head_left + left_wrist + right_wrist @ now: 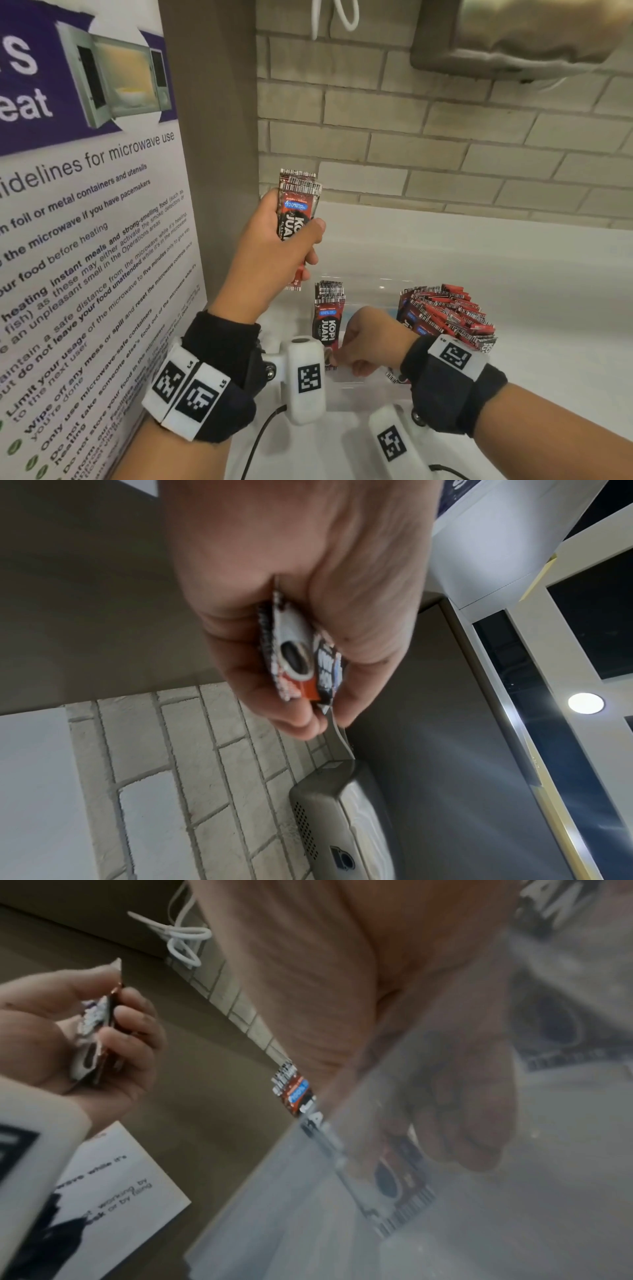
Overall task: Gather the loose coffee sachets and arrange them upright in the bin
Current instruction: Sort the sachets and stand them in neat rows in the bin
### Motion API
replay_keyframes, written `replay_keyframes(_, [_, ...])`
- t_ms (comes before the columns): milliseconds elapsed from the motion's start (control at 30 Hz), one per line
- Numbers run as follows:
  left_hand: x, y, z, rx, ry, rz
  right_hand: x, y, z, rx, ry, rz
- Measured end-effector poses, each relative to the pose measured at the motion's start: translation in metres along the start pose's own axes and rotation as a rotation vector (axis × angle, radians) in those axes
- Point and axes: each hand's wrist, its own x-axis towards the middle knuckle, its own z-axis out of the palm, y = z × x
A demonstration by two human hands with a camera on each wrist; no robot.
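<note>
Presently my left hand [274, 253] held a small stack of coffee sachets [298, 219] raised above the white surface [548, 308], thumb across the front and fingers curled behind; that grip was firm and closed round the stack. My right hand [371, 341] was down inside the clear bin [359, 394], its fingers curled round the lower part of a standing bundle [327, 320] at the bin's left end, apparently steadying it. At the right end a larger mass of leaning sachets [445, 313] lay fanned over and overhanging the rim, not upright. I judged the work partly done: one bundle stood properly, the stack in my left hand was not yet placed, and the leaning mass remained to be straightened. Whether loose sachets lay elsewhere, I could not tell.
</note>
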Motion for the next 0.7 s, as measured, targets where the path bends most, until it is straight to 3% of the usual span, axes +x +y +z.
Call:
replay_keyframes(167, [-0.001,0.001,-0.003,-0.233,-0.132,-0.108,-0.017,-0.011,-0.023,-0.103,0.126,-0.117])
replay_keyframes(367, [-0.004,0.001,0.004,-0.230,-0.269,-0.140,-0.049,-0.034,-0.054,0.566,0.419,-0.406])
replay_keyframes(433, [-0.005,-0.003,0.008,-0.185,-0.299,-0.116,-0.057,-0.041,-0.058,0.673,0.423,-0.460])
replay_keyframes(533, [-0.006,-0.008,0.013,-0.120,-0.317,-0.070,-0.060,-0.046,-0.055,0.640,0.361,-0.483])
replay_keyframes(700, [-0.009,-0.009,0.015,-0.014,-0.353,-0.070,-0.057,-0.043,-0.054,0.689,0.416,-0.498])
